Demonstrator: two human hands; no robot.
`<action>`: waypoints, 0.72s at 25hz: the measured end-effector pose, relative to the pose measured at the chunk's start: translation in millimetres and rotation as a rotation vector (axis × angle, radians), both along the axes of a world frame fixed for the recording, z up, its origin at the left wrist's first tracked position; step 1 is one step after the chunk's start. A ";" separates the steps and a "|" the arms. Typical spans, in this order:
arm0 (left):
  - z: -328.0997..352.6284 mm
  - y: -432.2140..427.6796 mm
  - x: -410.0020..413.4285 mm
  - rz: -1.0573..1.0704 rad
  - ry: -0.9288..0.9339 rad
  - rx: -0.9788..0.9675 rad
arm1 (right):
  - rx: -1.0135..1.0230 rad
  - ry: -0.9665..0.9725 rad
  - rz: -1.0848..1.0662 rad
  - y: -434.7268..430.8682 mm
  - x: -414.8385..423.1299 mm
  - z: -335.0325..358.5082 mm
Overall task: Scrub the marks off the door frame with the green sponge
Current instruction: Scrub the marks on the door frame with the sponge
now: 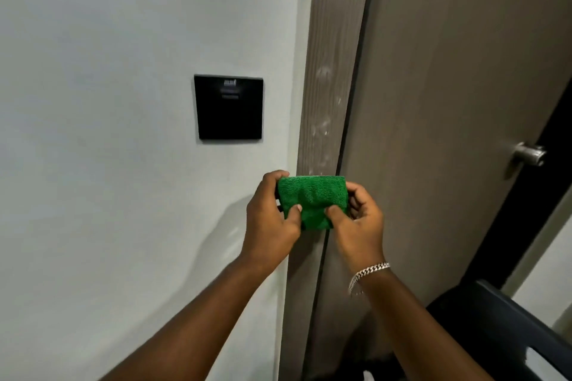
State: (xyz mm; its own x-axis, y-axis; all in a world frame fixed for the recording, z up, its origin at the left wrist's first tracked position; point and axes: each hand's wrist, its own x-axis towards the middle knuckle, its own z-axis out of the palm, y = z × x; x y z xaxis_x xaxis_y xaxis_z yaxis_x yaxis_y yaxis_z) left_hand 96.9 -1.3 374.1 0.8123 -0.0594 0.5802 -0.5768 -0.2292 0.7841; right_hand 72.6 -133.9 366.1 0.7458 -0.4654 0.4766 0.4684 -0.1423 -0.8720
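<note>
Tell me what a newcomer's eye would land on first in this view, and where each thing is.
The bright green sponge stands out first, held at centre between the left hand and right hand, in front of the grey-brown wooden door frame. Next comes the black square wall panel on the pale wall left of the frame. Faint whitish marks run down the frame above the sponge.

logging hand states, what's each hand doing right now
Left hand: closed on the left side of the green sponge.
Right hand: closed on its right side.
</note>
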 end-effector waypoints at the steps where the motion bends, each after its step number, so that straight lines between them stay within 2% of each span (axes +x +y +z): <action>1: 21.0 5.9 4.2 0.010 -0.101 0.036 | 0.040 -0.014 -0.013 -0.9 2.9 10.9; 4: 93.7 30.9 22.7 0.169 -0.474 0.074 | 0.139 -0.039 -0.052 -3.8 13.7 34.3; 7: 157.4 54.1 50.2 0.379 -0.767 0.306 | 0.171 -0.038 -0.144 5.3 27.1 40.3; 10: 190.9 70.4 79.4 0.515 -0.805 0.628 | 0.203 -0.099 -0.297 18.6 38.8 42.0; 13: 192.8 83.4 107.7 0.690 -0.848 0.899 | 0.014 -0.178 -0.620 28.5 55.4 35.0; 15: 188.9 86.3 116.7 0.760 -0.897 0.915 | -0.148 -0.246 -0.724 31.1 64.4 23.8; 18: 188.2 86.9 123.2 0.777 -0.945 0.891 | -0.361 -0.243 -0.695 37.6 72.3 -0.5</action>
